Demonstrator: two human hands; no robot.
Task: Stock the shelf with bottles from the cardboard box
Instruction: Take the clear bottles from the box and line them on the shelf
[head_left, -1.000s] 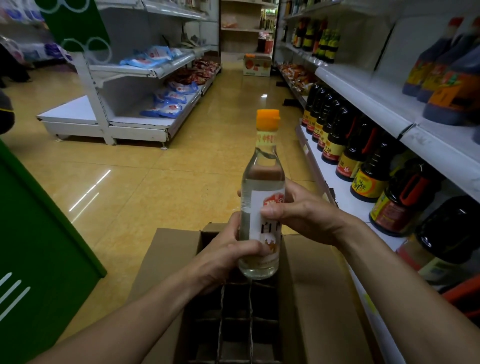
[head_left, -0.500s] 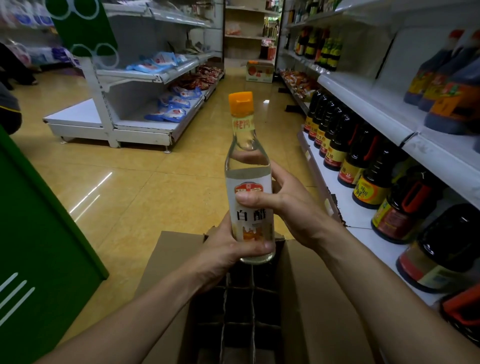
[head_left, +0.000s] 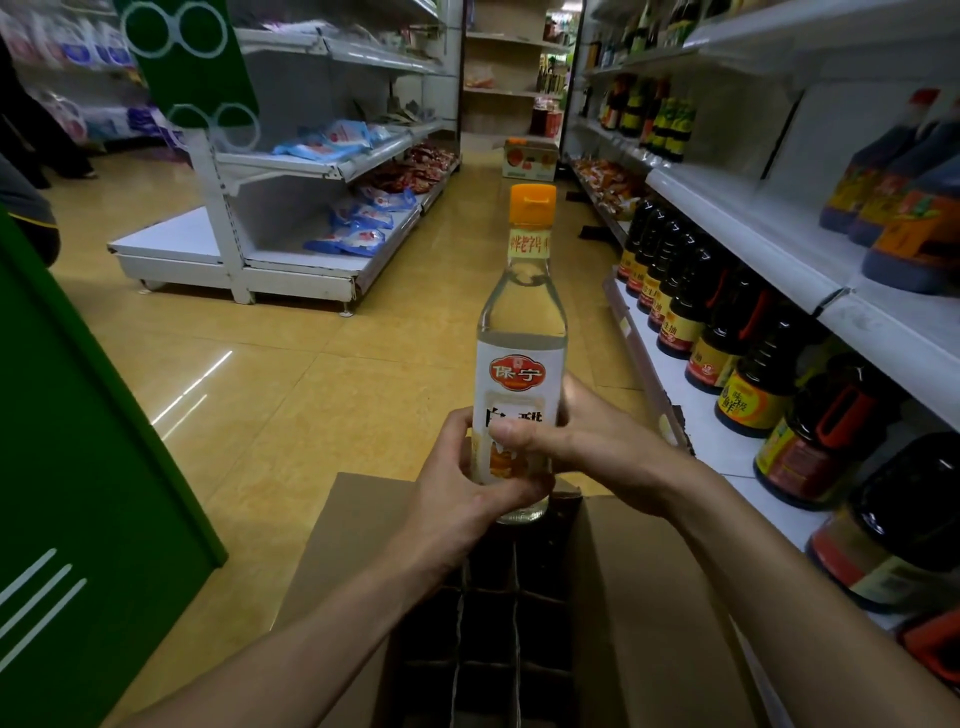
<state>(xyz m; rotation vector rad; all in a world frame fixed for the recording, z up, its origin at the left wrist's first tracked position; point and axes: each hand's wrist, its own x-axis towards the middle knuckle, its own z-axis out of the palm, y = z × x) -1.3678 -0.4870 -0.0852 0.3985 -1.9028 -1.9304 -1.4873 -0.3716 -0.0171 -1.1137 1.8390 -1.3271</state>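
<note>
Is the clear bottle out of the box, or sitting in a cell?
Out. The left hand and right hand hold the bottle upright, its base above the cardboard box dividers.

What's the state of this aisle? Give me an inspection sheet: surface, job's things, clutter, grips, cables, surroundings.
Surface: white lower shelf on the right, carrying a row of dark sauce bottles.
Job's things: clear bottle with orange cap, upright, held above the open cardboard box; its divider cells are dark, contents cannot be told.
Clutter: nothing seen.
Grips: left hand and right hand both wrap the clear bottle's lower body.
Cables: nothing seen.
Surroundings: tiled floor, green panel at left, white shelving with blue packets opposite, small carton at the aisle's end.
</note>
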